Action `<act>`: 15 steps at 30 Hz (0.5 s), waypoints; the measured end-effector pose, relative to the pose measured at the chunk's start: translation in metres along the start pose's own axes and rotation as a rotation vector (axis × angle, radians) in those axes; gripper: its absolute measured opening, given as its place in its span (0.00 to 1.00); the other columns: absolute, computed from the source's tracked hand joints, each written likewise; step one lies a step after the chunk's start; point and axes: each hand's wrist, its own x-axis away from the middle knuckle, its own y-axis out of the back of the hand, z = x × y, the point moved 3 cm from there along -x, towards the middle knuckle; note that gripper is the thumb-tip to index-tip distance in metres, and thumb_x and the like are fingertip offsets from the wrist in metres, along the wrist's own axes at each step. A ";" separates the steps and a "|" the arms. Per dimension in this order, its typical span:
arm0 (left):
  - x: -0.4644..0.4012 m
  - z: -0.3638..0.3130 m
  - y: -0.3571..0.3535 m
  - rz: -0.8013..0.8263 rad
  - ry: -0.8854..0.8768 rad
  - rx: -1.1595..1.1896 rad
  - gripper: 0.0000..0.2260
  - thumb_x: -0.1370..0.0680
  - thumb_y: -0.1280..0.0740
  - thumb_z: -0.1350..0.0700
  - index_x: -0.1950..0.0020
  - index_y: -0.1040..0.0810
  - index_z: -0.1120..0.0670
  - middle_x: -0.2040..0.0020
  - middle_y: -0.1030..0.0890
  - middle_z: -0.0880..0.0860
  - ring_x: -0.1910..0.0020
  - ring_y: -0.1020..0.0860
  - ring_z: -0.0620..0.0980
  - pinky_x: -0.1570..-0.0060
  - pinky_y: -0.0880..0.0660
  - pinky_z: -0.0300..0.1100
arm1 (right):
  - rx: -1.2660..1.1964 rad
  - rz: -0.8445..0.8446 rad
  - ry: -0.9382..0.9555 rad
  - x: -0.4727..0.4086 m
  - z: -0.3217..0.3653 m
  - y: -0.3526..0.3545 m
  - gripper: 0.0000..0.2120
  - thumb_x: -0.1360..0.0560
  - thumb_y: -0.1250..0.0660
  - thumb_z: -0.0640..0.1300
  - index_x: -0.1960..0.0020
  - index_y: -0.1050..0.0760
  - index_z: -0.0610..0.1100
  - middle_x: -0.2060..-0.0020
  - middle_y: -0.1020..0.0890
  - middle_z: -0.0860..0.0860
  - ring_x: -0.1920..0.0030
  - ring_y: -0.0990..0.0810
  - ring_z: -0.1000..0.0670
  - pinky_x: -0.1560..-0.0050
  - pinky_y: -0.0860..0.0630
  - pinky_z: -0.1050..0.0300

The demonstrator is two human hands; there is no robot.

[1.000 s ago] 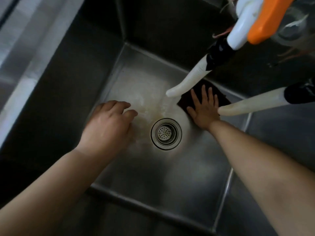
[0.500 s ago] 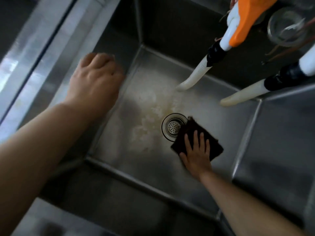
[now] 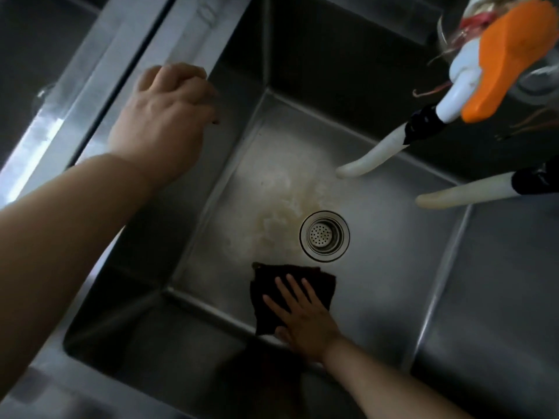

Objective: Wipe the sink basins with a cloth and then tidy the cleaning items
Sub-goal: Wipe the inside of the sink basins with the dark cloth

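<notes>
A dark cloth point(image 3: 269, 290) lies flat on the floor of the steel sink basin point(image 3: 393, 282), near its front edge and just below the round drain strainer point(image 3: 324, 235). My right hand point(image 3: 302, 319) presses down on the cloth with straight, spread fingers. My left hand point(image 3: 163, 122) rests up on the basin's left rim point(image 3: 187, 46), its fingers curled over the edge. A pale, brownish film covers the basin floor left of the drain.
Two white spout hoses point(image 3: 372, 158) point(image 3: 465, 193) with black collars hang over the basin's back right. An orange and white faucet handle point(image 3: 508, 58) sits at the top right beside a glass jar point(image 3: 538, 83). A second basin lies at the far left.
My right hand slid the cloth from behind the drain, past its right side, to the front of the basin. My left hand rose from the basin floor to the left rim.
</notes>
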 end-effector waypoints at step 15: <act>-0.002 0.001 0.004 0.001 0.015 0.049 0.07 0.25 0.36 0.62 0.55 0.18 0.57 0.42 0.20 0.55 0.34 0.29 0.60 0.38 0.36 0.55 | -0.106 -0.053 -0.476 -0.125 -0.154 0.063 0.31 0.21 0.55 0.60 0.24 0.64 0.53 0.24 0.61 0.44 0.25 0.65 0.40 0.29 0.67 0.44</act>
